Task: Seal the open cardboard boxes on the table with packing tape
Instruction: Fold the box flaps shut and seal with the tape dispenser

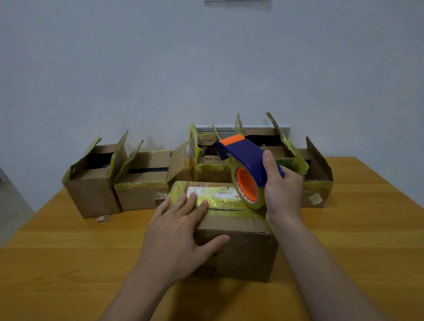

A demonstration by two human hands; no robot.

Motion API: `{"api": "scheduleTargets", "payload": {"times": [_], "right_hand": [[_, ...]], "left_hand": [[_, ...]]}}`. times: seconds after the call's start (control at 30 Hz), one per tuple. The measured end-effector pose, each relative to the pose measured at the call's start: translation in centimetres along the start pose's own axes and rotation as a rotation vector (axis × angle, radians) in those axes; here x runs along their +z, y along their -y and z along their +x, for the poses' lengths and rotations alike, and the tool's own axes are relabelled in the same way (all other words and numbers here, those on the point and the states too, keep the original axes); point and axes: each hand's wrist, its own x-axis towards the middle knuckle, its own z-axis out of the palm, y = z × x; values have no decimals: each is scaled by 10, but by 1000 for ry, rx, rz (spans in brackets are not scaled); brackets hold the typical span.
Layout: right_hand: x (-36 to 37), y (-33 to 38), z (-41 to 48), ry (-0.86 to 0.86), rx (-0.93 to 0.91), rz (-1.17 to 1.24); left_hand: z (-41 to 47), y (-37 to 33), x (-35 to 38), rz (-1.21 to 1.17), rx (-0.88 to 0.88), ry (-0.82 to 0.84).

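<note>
**Sealing of cardboard boxes, 1 box in hand.** The near box (241, 247) lies at the middle of the wooden table (58, 263), directly in front of the person, its flaps folded down and its top glossy with yellowish tape; its long axis appears to run left to right across the table, and a white label (212, 192) shows on the top. The left hand (179, 233) lies flat over the box's near left corner, fingers straight on the top and thumb on the front face, pressing and grasping nothing; the right hand (284, 189) is wrapped round the blue tape dispenser (247, 156), thumb over its back. The tape roll (247, 188) sits at the right end of the box top; whether it touches the cardboard or hangs just above it cannot be told. The dispenser's long axis tilts from the hand up and away to the left; its orange cutter end (232, 140) points toward the back row. Behind, at least 4 open boxes (92, 182) stand on the wall side of the table, flaps raised and openings untaped. Judged progress: early; 1 box is closed and appears mid-seal or just sealed along its top; every box in the back row is yet to be folded shut and taped.
</note>
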Motion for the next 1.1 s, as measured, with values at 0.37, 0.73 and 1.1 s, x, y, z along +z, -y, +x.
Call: {"api": "scheduleTargets", "payload": {"times": [0.37, 0.73, 1.1], "right_hand": [[-2, -1, 1, 17, 5, 36], [1, -5, 6, 40, 16, 63], [1, -3, 5, 26, 26, 81]], "left_hand": [[48, 61, -15, -283, -402, 122], [51, 73, -12, -893, -405, 310], [48, 65, -18, -803, -459, 204]]}}
